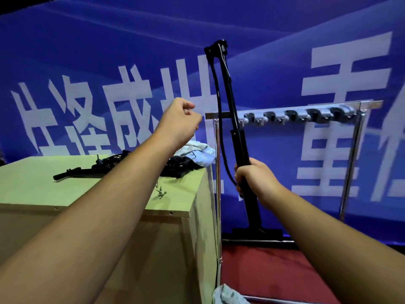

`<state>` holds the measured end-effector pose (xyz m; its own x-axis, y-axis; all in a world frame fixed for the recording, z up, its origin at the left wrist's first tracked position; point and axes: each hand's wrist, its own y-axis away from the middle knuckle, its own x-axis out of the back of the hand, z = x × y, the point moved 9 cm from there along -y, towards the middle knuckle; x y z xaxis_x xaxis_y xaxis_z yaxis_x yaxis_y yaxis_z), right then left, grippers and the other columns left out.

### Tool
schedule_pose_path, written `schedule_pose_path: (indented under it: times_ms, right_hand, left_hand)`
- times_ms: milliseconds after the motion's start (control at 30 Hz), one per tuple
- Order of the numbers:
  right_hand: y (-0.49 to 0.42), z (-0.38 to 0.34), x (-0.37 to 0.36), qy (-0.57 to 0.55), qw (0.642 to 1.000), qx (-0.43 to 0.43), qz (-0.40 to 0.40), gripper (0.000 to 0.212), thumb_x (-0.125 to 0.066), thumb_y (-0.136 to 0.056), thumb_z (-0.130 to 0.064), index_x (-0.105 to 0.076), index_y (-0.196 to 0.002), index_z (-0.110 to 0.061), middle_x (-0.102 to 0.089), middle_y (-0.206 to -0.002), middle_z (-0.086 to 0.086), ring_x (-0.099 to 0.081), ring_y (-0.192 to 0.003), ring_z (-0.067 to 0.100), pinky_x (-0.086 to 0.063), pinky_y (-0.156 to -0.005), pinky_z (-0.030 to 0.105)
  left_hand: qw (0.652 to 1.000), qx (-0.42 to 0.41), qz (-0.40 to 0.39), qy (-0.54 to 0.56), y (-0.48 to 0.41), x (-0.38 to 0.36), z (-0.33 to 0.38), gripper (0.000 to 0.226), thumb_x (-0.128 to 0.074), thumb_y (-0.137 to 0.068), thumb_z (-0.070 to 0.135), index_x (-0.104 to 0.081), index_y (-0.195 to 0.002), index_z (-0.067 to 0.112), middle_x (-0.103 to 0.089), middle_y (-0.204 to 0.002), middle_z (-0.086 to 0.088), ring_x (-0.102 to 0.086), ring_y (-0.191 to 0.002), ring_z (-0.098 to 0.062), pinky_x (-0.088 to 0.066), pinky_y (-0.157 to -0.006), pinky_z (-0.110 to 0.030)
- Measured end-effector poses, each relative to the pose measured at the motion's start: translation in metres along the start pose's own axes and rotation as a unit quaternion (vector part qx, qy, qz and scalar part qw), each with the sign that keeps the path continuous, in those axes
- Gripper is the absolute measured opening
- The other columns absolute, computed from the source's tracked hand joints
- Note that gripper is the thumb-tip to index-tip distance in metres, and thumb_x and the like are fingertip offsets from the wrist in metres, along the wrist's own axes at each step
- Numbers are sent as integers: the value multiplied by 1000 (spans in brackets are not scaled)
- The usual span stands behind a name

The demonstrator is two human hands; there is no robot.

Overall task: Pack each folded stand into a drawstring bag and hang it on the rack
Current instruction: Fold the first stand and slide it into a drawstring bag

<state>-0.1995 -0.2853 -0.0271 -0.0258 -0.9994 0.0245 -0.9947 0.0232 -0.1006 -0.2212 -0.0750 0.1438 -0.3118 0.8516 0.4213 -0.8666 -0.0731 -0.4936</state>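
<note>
My right hand [254, 178] grips a long black folded stand [232, 119] upright in front of the metal rack [285, 110], its foot low near the floor and a black cord hanging along it. My left hand [182, 123] is raised above the cabinet with its fingers curled shut; I cannot make out anything in it. More black folded stands [92, 170] lie on the cabinet top. A pale light-blue drawstring bag [197, 154] lies crumpled at the cabinet's back right corner. Several grey hooks [306, 115] line the rack's top bar.
The pale green wooden cabinet [87, 194] fills the left half. A few small metal screws [161, 191] lie near its right edge. Another pale cloth [225, 295] lies on the red floor by the rack's base. A blue banner hangs behind everything.
</note>
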Motion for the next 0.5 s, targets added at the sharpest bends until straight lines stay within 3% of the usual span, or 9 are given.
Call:
schedule_pose_path:
  times_ms: [100, 167, 233, 300, 367, 433, 500]
  right_hand:
    - [2, 29, 11, 27, 999, -20, -4, 23, -61, -63, -1, -66, -84, -9, -63, -73, 13, -57, -68, 29, -46, -67, 40]
    - [2, 47, 15, 45, 998, -33, -13, 27, -62, -56, -4, -67, -82, -6, -67, -74, 10, -59, -73, 28, -47, -74, 43]
    - [2, 67, 17, 60, 997, -46, -21, 26, -63, -54, -4, -68, -79, -8, -71, -76, 7, -62, -77, 28, -48, -77, 43]
    - [2, 83, 18, 67, 996, -54, -33, 25, -65, -53, -3, -69, -75, -14, -72, -77, 5, -67, -82, 27, -50, -83, 43]
    - [8, 97, 15, 74, 994, -63, -51, 25, -65, -57, 2, -68, -74, -16, -71, -77, 5, -68, -83, 25, -51, -83, 40]
    - [13, 113, 14, 81, 992, -72, -62, 27, -62, -65, 11, -65, -75, -13, -68, -76, 4, -65, -79, 22, -51, -78, 34]
    - [19, 123, 14, 92, 991, -68, -69, 29, -59, -69, 16, -63, -76, -12, -64, -74, 4, -61, -74, 19, -49, -71, 29]
  left_hand:
    - [1000, -15, 7, -12, -5, -6, -3, 45, -63, -98, 24, -49, -141, 27, -64, -120, 0, -71, -105, -26, -62, -90, -47]
    - [999, -31, 14, -38, -10, -10, -4, 56, -64, -100, 26, -41, -152, 28, -57, -132, 4, -65, -102, -12, -58, -76, -32]
    - [997, -49, 11, -59, -15, -16, -3, 68, -64, -101, 26, -32, -160, 31, -48, -146, 3, -61, -105, -10, -48, -72, -24]
    - [994, -73, 3, -82, -20, -22, -3, 78, -65, -101, 24, -22, -165, 35, -35, -161, -1, -55, -129, -20, -51, -91, -30]
    - [991, -80, 4, -107, -23, -25, -7, 82, -64, -103, 24, -16, -167, 40, -22, -170, 1, -36, -151, -26, -42, -116, -43]
    - [991, -78, -19, -112, -24, -32, -18, 77, -61, -106, 27, -16, -166, 45, -19, -173, 6, -23, -159, -25, -28, -126, -47]
    - [990, -77, -55, -104, -20, -40, -28, 69, -59, -108, 30, -24, -165, 44, -29, -171, 5, -32, -155, -22, -31, -127, -45]
